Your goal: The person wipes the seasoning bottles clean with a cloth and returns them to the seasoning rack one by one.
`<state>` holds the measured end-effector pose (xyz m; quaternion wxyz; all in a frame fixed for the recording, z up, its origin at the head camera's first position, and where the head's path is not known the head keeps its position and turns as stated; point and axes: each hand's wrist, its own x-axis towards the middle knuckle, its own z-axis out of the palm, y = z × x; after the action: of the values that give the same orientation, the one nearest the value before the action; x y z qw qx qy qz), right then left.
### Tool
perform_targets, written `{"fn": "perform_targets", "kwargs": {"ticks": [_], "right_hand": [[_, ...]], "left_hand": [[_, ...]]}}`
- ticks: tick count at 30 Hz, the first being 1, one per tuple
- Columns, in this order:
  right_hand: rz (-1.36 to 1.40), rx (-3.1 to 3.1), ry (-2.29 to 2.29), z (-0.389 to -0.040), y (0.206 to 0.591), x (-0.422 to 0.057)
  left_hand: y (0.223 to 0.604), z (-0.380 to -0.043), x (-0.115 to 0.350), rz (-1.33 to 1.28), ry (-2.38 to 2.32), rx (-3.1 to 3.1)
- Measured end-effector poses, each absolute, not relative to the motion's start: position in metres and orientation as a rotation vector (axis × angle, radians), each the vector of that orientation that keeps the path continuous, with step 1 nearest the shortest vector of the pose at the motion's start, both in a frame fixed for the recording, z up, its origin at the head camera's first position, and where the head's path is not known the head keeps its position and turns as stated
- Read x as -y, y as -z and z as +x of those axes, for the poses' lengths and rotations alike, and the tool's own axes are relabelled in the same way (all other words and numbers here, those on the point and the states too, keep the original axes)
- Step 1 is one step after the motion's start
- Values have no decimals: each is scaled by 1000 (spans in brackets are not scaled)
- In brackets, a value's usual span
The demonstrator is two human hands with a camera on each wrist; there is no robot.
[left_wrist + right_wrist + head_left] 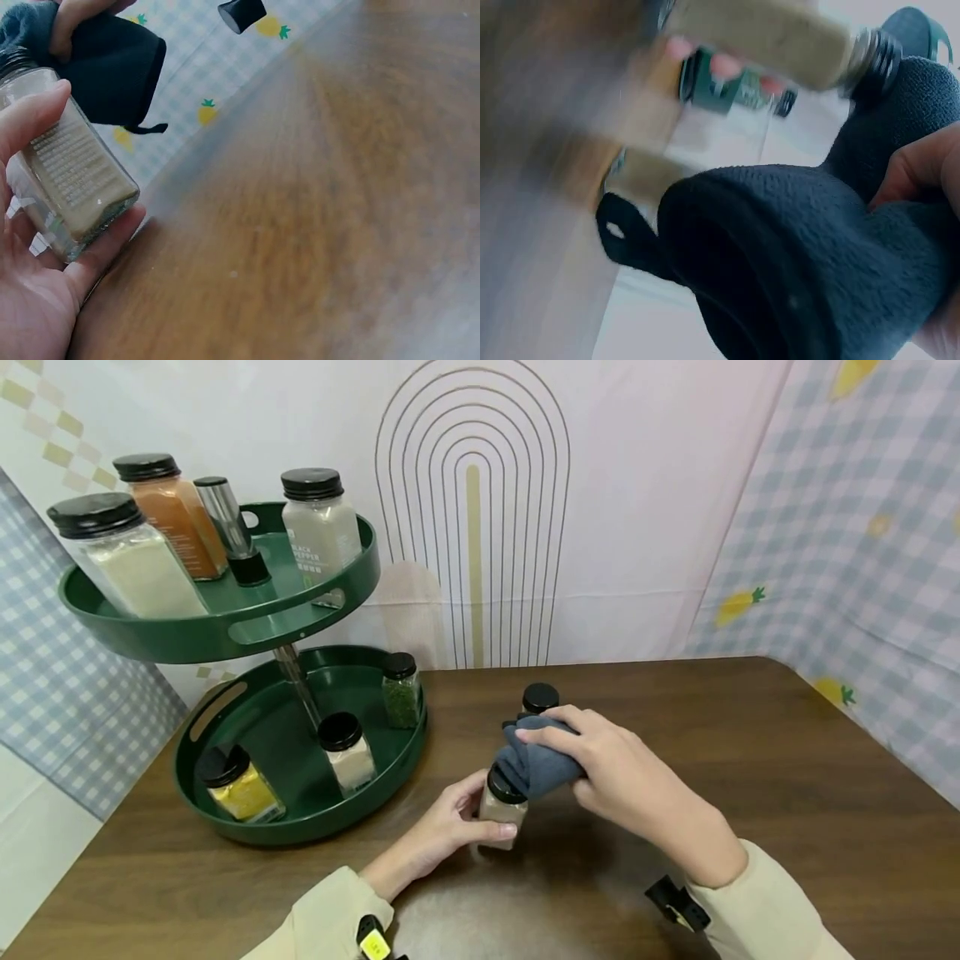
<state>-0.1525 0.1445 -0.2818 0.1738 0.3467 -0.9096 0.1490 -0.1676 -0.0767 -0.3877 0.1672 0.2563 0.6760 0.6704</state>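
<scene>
My left hand [442, 827] grips a small square glass spice jar [501, 817] of beige powder, thumb on one side and fingers on the other. In the left wrist view the jar [75, 176] is tilted, with printed lines on its face. A folded dark blue-grey cloth [536, 762], with a dark edge and a hanging loop [626, 232], is held in my right hand [630, 772]. The cloth lies against the jar's black lid [504, 787], covering part of it. Just behind the cloth stands another black-lidded jar [540, 697], mostly hidden in the head view.
A two-tier green turntable rack [300, 831] stands at the left. Its upper tray [165, 642] carries several larger jars and a metal-topped grinder [234, 531]; the lower one has three small jars, including a green-herb jar [401, 697]. Patterned cloth [637, 510] hangs behind the wooden table [750, 735].
</scene>
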Motion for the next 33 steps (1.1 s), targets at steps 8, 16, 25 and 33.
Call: {"fn": "perform_targets", "kwargs": {"ticks": [8, 16, 25, 33], "right_hand": [[866, 2462, -482, -161, 277, -157], [1049, 2367, -582, -148, 281, -135], [1114, 2460, -494, -145, 285, -133], [1052, 2527, -449, -157, 284, -148]], "left_hand": [[388, -169, 76, 714, -1960, -1953], [390, -170, 76, 733, -1945, -1905], [388, -166, 75, 697, -1871, -1913], [388, -165, 71, 728, -1864, -1901]]}}
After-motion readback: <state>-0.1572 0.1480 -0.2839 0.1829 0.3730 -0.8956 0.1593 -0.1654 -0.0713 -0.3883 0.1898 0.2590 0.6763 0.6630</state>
